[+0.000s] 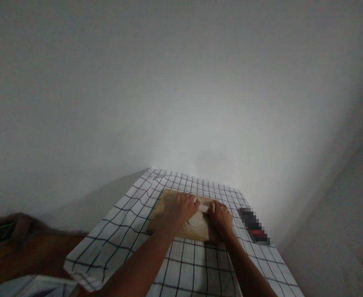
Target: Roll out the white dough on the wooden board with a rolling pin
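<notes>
My left hand [187, 206] is closed over the left part of a pale, short rolling pin [203, 208]. My right hand [221, 214] wraps its right end, fingers curled. Only the middle of the pin shows between the two fists. Under it is a wooden board [161, 214], lying flat. A thin, pale patch that looks like flattened dough [194, 225] spreads on the board just in front of the pin. Its outline is hard to make out, and my hands and forearms cover part of the board.
The board rests on a table with a white checked cloth [126, 214]. Right of it, near the table edge, lies a dark, pixelated object [255, 226]. A pale wall [181, 103] rises behind the table. Brown furniture [23, 247] stands at lower left.
</notes>
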`<action>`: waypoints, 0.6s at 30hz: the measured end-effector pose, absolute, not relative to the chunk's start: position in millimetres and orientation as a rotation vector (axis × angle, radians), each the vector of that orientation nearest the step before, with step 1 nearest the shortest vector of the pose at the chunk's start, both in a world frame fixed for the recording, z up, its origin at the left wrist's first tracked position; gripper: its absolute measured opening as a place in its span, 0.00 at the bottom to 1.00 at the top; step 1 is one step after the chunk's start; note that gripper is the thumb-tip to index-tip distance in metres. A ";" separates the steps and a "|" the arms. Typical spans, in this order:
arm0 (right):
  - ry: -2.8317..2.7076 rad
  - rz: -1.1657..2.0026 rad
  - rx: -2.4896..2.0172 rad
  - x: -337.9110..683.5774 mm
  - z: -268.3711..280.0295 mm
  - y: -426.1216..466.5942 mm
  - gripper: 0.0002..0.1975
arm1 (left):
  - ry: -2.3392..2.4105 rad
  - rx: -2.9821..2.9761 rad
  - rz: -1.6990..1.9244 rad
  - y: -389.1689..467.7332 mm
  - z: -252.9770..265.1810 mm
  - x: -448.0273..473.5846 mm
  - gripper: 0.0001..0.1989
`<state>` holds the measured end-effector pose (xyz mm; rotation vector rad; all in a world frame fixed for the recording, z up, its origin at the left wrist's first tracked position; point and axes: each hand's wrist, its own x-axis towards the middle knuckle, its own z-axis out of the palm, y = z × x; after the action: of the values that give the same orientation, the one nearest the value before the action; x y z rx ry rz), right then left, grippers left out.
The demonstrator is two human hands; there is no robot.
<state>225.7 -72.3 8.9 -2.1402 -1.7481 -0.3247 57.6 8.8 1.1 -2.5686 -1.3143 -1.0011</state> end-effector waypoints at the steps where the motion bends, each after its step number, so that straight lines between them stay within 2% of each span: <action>1: -1.752 -0.327 -2.143 225.6 9.2 -72.6 0.16 | -1.317 -2.575 -0.998 8.9 0.9 57.7 0.17; 18: -1.715 -0.278 -2.054 226.1 6.6 -77.3 0.18 | -1.316 -2.555 -0.940 4.6 3.1 57.3 0.18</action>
<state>226.1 -77.3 6.6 -2.0536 -1.7153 -0.2783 57.3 4.6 3.1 -2.5550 -1.3164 -0.9405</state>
